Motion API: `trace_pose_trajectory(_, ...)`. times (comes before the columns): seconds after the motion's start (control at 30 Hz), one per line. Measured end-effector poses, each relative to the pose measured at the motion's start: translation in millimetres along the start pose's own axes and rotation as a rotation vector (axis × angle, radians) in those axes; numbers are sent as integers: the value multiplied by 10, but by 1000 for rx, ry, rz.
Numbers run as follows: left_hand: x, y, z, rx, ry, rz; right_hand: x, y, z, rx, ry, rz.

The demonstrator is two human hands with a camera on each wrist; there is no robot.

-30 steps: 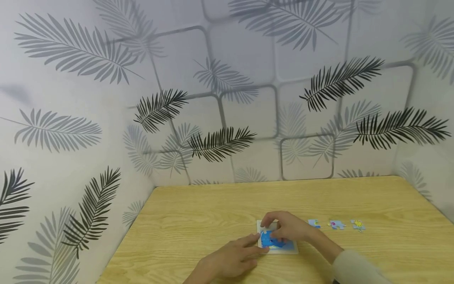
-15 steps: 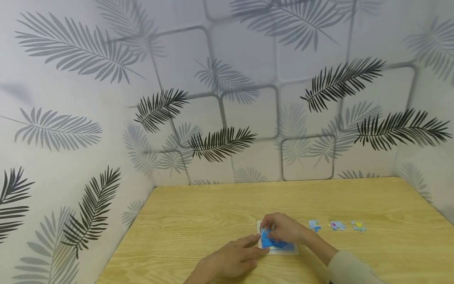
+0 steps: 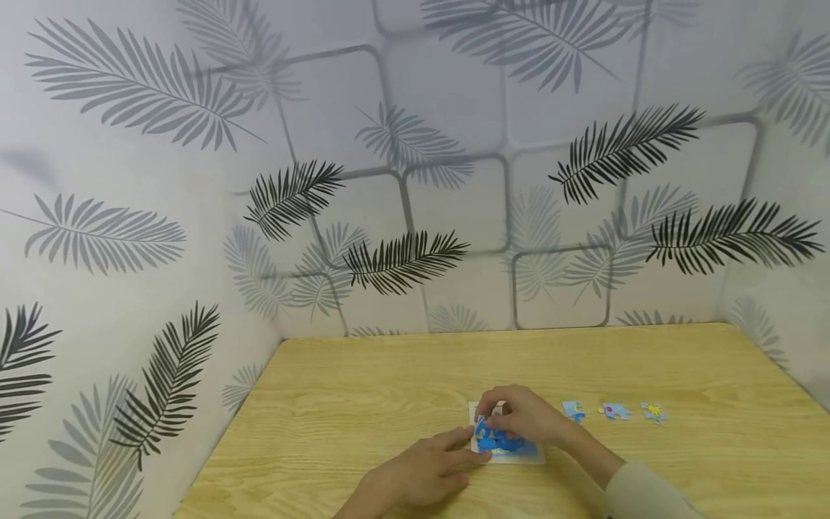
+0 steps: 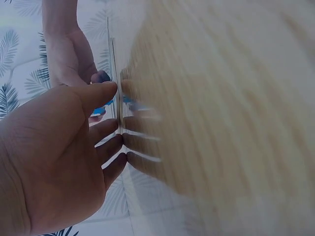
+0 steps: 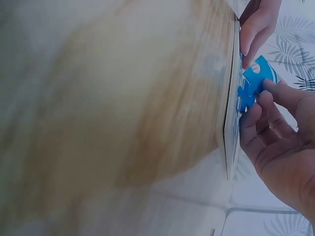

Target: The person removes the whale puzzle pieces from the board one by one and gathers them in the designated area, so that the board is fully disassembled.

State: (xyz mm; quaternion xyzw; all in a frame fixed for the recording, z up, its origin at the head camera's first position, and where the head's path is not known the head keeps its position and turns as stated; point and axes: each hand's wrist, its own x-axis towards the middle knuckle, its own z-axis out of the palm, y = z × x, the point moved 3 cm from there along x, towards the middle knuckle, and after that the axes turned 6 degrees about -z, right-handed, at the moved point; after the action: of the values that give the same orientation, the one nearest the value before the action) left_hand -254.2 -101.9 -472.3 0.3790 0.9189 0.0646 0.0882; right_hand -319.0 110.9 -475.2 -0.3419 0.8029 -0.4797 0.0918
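In the head view, a framed puzzle board [image 3: 533, 457] with a blue picture lies on the table. My right hand [image 3: 528, 418] is over it, and in the right wrist view its thumb and fingers pinch a blue jigsaw piece [image 5: 261, 73]. That piece tilts up from the board, its lower end right at the board's surface. My left hand [image 3: 424, 470] lies at the board's left side with fingers extended, the fingertips on its edge and near corner. The left wrist view shows that thumb and those fingers spread along the surface. My right hand hides part of the picture.
To the right of the board, a row of loose jigsaw pieces lies on the wooden table [image 3: 363, 389]: a pale blue piece [image 3: 573, 410], one with a pink spiral [image 3: 616, 411] and one with a yellow sun [image 3: 654, 411]. A leaf-patterned wall [image 3: 454, 288] stands behind.
The blue area at the board's left lay flat a second ago; now the jigsaw piece there is tilted up in my right fingers. My left hand has stayed in place.
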Motion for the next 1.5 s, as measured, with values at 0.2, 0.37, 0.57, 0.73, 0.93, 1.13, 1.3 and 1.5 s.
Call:
trace_pose_trajectory(0.2,-1,-7,9,-9,-11,-19,-23,40,-29,54,18,35)
trace_pose_trajectory(0.37,3,-8,6,-17,-12,-13,-51,42,-79,104,20,27)
trace_pose_trajectory(0.57,11,-7,-2,17,-8,3,-158,36,-268,97,25,18)
trace_pose_trajectory(0.73,11,2,-16,68,12,26,-343,84,-501,99,44,15)
trace_pose_trajectory(0.93,3,12,-12,68,16,17,-594,189,-779,64,44,38)
trace_pose_trajectory(1.13,0,14,-9,70,12,20,-816,296,-926,-25,7,16)
trace_pose_trajectory(1.3,-12,11,-21,53,5,13,-918,336,-910,-119,-18,-26)
trace_pose_trajectory(1.5,-8,9,-6,35,-3,8,-936,313,-873,-247,9,-59)
